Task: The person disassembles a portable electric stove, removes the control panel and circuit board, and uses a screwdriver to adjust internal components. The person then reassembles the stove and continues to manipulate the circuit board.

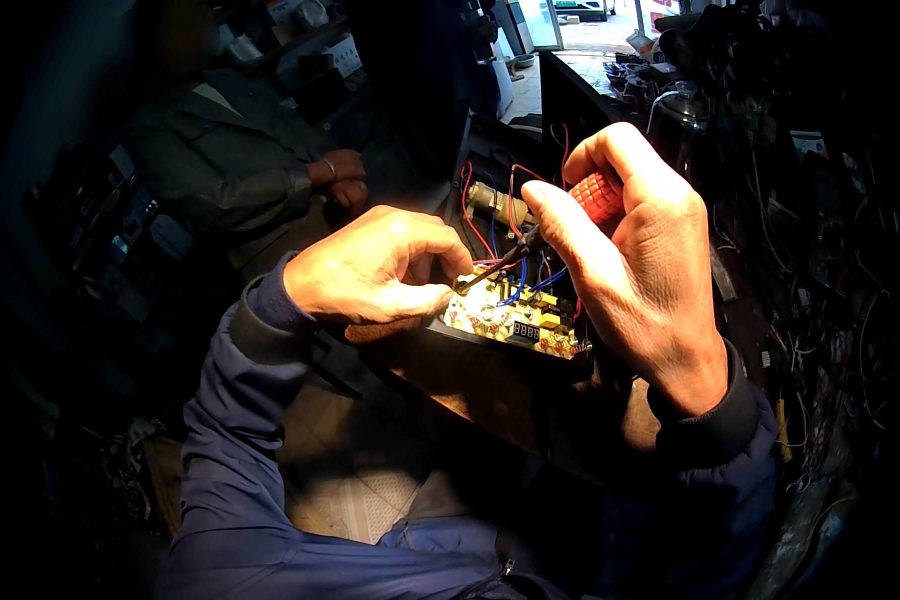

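Note:
A brightly lit circuit board (490, 318), pale yellow with a small digit display and several parts on it, lies in front of me. My left hand (378, 268) pinches its left corner between thumb and fingers. In my right hand (642, 255) is a screwdriver (598, 198) with a ridged red handle, held from above at a slant. Its dark shaft points down to the left, and the tip meets the board close to my left fingertips. Red and blue wires (515, 290) run from the board toward a cylindrical metal part (498, 204) behind it.
A dark open casing (485, 140) stands behind the board. Beneath is a worn brown work surface (440, 385). At the far left another person (230, 160) stands with hands together (342, 178). Cluttered cables (820, 330) fill the right side, and a glass jar (682, 115) stands behind my right hand.

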A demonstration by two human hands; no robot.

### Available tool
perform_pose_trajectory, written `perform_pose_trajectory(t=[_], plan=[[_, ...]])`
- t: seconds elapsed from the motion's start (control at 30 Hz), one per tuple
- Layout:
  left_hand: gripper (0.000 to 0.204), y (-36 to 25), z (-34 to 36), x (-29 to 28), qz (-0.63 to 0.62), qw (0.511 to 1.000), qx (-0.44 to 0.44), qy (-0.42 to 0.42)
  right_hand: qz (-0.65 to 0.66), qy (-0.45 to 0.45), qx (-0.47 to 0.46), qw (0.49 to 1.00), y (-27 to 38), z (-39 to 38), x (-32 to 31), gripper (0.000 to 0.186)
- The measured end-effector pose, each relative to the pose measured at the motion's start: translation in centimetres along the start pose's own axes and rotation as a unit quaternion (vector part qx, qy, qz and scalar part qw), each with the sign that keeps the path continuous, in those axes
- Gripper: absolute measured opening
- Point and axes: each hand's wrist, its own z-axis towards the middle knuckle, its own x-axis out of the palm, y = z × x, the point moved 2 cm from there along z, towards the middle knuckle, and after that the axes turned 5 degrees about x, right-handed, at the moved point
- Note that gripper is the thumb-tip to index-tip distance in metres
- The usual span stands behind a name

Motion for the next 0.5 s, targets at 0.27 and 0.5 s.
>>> perform_pose_trajectory(t=[0.27, 0.5], plan=[[0.024, -0.3, -0.7, 0.0, -0.084, 0.990, -0.041, -0.107, -0.028, -0.028, -0.046, 0.998, 0.4, -0.1, 0.1, 0.019], [0.063, 1.7, -4.2, 3.1, -0.105, 0.897, 0.004, -0.428, -0.103, -0.084, -0.124, 0.983, 3.7, -0.5, -1.3, 0.019]])
